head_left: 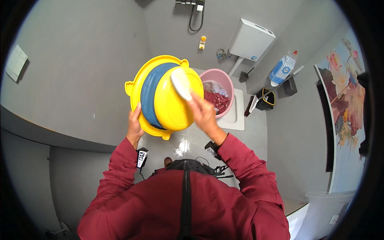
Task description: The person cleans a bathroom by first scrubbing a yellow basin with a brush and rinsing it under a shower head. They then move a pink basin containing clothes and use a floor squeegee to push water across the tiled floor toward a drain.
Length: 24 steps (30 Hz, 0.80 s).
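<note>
A yellow collapsible washbasin [176,115] with a blue folding wall [149,96] is held up in front of me, its outer base turned towards me. My left hand [135,123] grips the rim at the lower left, the thumb lying near the blue band. In my right hand [202,111] is a white scrubbing brush [181,82], laid over the yellow base. The brush is slightly blurred, and its bristles cannot be made out. The inside of the basin is hidden from view.
A pink tub [230,90] holding wet clothes [216,100] stands beyond the basin, by a white squat toilet [240,117]. Along the right wall are a broom [255,103], a black bin [268,103] and a toilet brush [244,76]. A cistern [252,39] hangs above.
</note>
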Motion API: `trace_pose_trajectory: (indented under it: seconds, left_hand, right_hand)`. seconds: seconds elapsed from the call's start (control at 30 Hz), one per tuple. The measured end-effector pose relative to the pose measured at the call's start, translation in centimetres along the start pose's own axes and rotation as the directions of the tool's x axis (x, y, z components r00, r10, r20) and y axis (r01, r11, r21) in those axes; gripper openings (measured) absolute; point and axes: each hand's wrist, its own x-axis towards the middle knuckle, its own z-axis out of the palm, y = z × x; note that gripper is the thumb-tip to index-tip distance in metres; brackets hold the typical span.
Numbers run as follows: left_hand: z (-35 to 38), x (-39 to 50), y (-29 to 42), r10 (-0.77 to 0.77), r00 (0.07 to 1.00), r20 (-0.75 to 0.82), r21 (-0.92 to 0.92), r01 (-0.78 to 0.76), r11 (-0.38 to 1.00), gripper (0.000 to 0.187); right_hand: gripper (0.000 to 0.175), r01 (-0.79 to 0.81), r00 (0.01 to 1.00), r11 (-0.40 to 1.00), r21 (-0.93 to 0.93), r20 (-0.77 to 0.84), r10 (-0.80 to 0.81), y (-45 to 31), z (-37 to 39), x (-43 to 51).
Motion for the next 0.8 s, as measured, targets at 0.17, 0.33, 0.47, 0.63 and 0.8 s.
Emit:
trace_pose_trajectory:
  seconds: [0.17,0.33,0.47,0.63,0.8]
  left_hand:
    - [0.2,-0.2,0.3,0.011,0.999,-0.036,0.08,-0.008,0.997,0.035]
    - [-0.3,-0.5,1.6,0.027,0.999,0.043,0.227,-0.036,0.973,0.032]
    - [-0.6,-1.0,1.7,-0.05,0.982,0.181,0.521,-0.052,0.852,0.036]
    - [-0.3,-1.1,1.5,-0.088,0.95,0.299,0.578,-0.107,0.809,0.037]
    - [-0.6,-1.2,1.8,-0.191,0.912,0.363,0.68,-0.119,0.724,0.036]
  right_hand:
    - [0.036,-0.361,0.933,0.917,0.172,0.05,0.357,7.9,-2.7,2.3]
    - [0.055,-0.552,0.831,0.804,0.219,0.072,0.551,4.8,-6.4,4.5]
    - [0.048,-0.34,0.94,0.92,0.195,0.082,0.33,2.3,-7.5,6.9]
    - [0.038,-0.21,0.96,0.925,0.317,0.246,0.134,2.9,-7.4,8.5]
    - [0.029,-0.466,0.847,0.827,0.316,0.43,0.313,3.3,-6.8,9.0]
